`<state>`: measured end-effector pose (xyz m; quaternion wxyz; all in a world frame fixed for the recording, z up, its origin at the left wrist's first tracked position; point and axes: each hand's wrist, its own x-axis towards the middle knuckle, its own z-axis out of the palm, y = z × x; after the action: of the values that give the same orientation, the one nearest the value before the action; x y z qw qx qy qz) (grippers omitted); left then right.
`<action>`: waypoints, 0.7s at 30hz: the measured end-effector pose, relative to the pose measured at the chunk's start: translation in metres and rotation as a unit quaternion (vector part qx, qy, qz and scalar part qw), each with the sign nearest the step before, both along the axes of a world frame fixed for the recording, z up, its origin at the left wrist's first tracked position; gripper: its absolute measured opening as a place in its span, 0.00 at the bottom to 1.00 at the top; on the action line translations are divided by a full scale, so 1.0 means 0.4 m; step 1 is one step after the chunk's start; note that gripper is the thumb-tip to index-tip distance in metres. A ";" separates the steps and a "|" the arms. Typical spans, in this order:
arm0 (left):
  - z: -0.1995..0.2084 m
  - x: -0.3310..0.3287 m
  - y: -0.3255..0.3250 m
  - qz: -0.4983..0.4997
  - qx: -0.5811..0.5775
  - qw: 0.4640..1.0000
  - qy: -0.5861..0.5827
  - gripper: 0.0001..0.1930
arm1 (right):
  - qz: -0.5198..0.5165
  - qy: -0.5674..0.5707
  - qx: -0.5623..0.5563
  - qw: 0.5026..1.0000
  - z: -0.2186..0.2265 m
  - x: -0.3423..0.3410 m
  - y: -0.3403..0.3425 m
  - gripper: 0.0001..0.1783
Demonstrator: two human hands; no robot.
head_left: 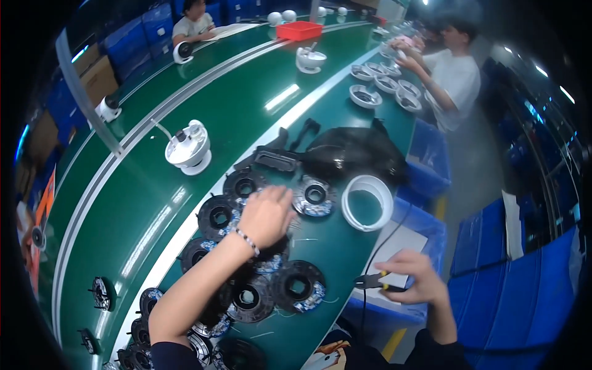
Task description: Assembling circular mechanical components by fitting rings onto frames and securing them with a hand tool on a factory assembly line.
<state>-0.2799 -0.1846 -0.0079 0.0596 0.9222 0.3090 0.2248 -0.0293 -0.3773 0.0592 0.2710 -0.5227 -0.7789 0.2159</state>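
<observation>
My left hand (266, 216) reaches over a cluster of round black parts, palm down with its fingers stretched forward and the thumb slightly apart; nothing shows in it. Just right of its fingertips lies a ring-shaped part with a silvery face (315, 195). Nearer to me, a black disc with a square centre hole (298, 288) carries blue-and-white pieces along its rim. Off the bench's right edge, my right hand (420, 279) grips cutting pliers (369, 282) with black-and-yellow handles, their jaws pointing left. A white ring housing (367, 203) stands between the hands, farther up the bench.
A black plastic bag (351, 151) lies beyond the parts. Blue bins (435, 231) line the bench's right side. On the green conveyor at left stands a white domed unit (189, 148). Farther off are white bowls (365, 97), a red tray (299, 30) and a co-worker (456, 74).
</observation>
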 end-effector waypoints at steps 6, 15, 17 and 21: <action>0.046 0.009 -0.015 0.038 0.014 0.999 0.022 0.14 | -0.159 -0.047 0.050 0.985 -0.176 -0.057 -0.018 0.25; 0.126 -0.115 -0.198 0.052 -0.061 0.997 0.015 0.12 | -0.178 -0.134 0.077 0.972 -0.242 -0.158 0.119 0.29; 0.139 -0.118 -0.241 0.027 -0.088 0.995 0.025 0.12 | -0.174 -0.128 0.115 0.970 -0.250 -0.163 0.117 0.25; 0.129 -0.144 -0.245 0.036 -0.051 0.995 0.084 0.17 | -0.022 0.017 0.201 0.979 -0.224 -0.195 0.056 0.20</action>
<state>-0.3374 -0.2824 0.0437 0.0719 0.9219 0.3569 0.1324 -0.1073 -0.3550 -0.0304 0.3887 -0.4704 -0.7901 0.0577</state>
